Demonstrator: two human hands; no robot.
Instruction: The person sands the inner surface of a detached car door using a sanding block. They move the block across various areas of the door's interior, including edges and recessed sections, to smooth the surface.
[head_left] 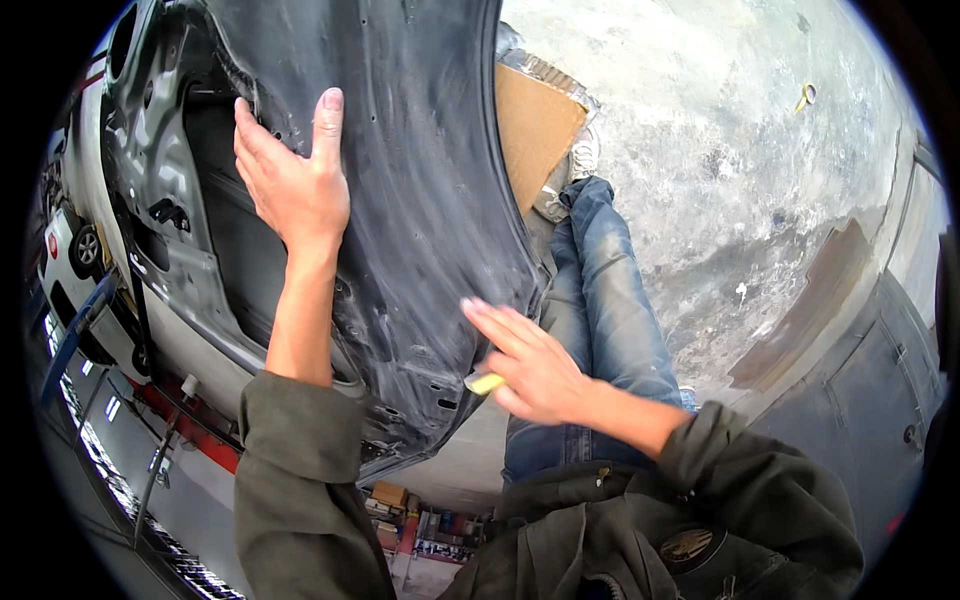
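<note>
A dark grey car door panel [410, 150], streaked with pale dusty marks, takes up the upper left and middle. Its bare inner frame [170, 150] with large openings shows at the left. My left hand [295, 190] is over the panel beside an opening, fingers stretched and thumb apart, with nothing in it; whether it touches the metal I cannot tell. At the panel's lower right edge, my right hand [535, 370] is slightly blurred. It grips a small yellow pad [485, 383], mostly covered by the fingers, its exact kind unclear.
Cardboard [535, 125] lies beside the panel near my shoes. A yellow tape roll [806, 96] is on the stained concrete floor [700, 90]. Grey metal doors [860, 400] stand at right. A white car [75, 245] is far left, and stocked shelves [440, 535] show at the bottom.
</note>
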